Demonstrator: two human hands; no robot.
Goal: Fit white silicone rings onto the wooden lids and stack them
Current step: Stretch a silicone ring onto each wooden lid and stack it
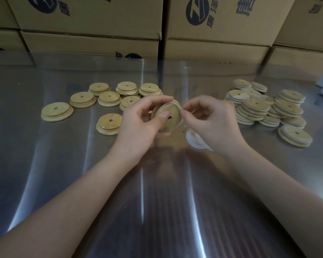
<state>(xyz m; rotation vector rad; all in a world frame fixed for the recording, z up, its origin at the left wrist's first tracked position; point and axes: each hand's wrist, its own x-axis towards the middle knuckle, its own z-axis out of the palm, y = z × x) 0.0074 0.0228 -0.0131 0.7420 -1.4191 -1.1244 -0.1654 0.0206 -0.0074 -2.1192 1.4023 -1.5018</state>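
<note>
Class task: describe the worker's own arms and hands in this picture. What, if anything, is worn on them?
The left hand and right hand wear no gloves; no jewellery or watch shows. The left forearm and right forearm are uncovered, with no sleeve in view. The fingernails look short and unpainted.

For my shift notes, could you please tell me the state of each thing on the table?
held lid: tilted, ring partly on.
left hand: grips the held lid.
right hand: pinches the ring.
left lids: bare, flat.
right lids: ringed, stacked.
loose rings: heaped on the table.
</note>
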